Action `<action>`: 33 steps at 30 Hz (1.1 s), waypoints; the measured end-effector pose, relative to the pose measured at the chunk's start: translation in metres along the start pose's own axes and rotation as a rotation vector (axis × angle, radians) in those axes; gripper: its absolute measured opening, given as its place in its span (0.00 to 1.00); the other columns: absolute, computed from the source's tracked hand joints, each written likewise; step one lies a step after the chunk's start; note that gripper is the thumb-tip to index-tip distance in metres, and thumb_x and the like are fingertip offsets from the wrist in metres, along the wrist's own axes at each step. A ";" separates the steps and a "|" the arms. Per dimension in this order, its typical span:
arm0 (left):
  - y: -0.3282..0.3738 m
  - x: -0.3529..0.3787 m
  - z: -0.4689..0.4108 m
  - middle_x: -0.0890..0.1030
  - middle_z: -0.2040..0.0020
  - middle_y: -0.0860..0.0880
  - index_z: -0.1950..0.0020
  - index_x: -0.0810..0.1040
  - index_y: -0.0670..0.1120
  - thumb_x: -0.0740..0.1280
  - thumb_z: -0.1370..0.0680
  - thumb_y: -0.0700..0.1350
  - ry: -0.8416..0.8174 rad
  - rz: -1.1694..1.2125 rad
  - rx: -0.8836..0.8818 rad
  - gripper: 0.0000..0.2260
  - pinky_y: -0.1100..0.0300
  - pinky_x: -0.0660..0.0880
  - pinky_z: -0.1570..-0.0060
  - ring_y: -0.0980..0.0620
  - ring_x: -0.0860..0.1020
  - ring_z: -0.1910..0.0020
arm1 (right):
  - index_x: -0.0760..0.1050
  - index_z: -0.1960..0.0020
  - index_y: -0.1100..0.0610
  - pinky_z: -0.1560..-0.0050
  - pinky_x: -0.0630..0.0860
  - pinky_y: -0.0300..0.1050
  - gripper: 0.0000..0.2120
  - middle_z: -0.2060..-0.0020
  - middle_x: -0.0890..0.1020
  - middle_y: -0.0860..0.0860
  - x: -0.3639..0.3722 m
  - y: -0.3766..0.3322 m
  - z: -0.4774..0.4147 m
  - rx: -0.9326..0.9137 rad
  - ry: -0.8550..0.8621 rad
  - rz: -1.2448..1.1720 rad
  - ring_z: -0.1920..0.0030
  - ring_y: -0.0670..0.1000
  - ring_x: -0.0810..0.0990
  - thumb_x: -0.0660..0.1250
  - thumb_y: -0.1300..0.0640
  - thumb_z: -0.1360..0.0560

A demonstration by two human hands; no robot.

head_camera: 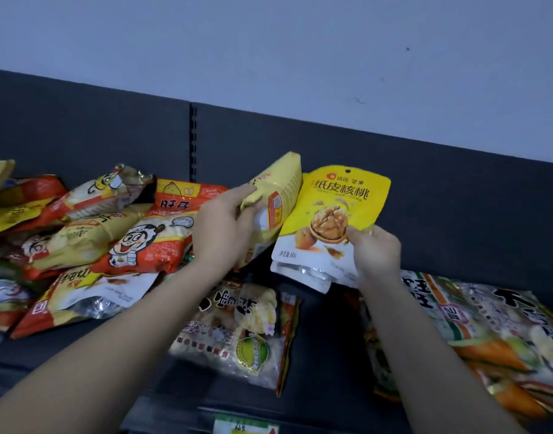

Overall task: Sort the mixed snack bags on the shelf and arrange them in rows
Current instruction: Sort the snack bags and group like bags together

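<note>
Above right grip [376,250], walnut bag [331,202]

Yellow-and-white walnut bag [334,220] upright, centre-right, pinched by right hand [377,252]. Pale yellow bag [278,198] tilted, touching it, gripped by left hand [222,227]. Red-yellow bags [112,233] heaped left. Clear bag [237,333] flat, lower centre. Green-orange bags [488,324] lower right.
</note>
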State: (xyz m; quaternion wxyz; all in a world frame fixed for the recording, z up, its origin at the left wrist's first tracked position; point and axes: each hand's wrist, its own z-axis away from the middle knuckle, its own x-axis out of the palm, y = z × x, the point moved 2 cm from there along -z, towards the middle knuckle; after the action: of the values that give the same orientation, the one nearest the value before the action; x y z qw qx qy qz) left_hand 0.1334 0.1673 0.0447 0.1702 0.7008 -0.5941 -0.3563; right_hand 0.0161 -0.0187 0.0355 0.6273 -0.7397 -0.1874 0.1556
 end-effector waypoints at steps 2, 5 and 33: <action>0.005 -0.018 -0.006 0.82 0.49 0.57 0.43 0.83 0.49 0.69 0.24 0.50 0.060 0.100 -0.075 0.11 0.53 0.79 0.53 0.52 0.80 0.54 | 0.57 0.70 0.56 0.71 0.52 0.42 0.23 0.75 0.58 0.50 0.005 -0.008 0.005 -0.056 0.017 -0.041 0.73 0.49 0.55 0.67 0.61 0.23; 0.011 -0.059 -0.009 0.82 0.44 0.54 0.40 0.82 0.48 0.69 0.23 0.50 0.181 0.122 -0.105 0.13 0.60 0.76 0.47 0.57 0.79 0.46 | 0.61 0.71 0.56 0.67 0.57 0.43 0.20 0.72 0.66 0.50 0.025 -0.026 0.024 -0.122 -0.059 -0.145 0.69 0.49 0.61 0.66 0.63 0.24; -0.116 -0.297 -0.064 0.81 0.39 0.54 0.39 0.81 0.52 0.68 0.23 0.48 0.428 -0.144 -0.067 0.13 0.52 0.76 0.40 0.56 0.77 0.40 | 0.79 0.62 0.59 0.64 0.73 0.43 0.09 0.67 0.80 0.49 0.288 -0.076 0.123 -0.149 -0.336 -0.325 0.65 0.48 0.75 0.67 0.68 0.26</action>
State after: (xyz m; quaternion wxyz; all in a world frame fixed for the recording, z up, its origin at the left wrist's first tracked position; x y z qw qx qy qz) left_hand 0.2483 0.4664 0.1005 0.2895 0.7949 -0.4809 -0.2303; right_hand 0.2065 0.2348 0.0921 0.5478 -0.7077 -0.4168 0.1594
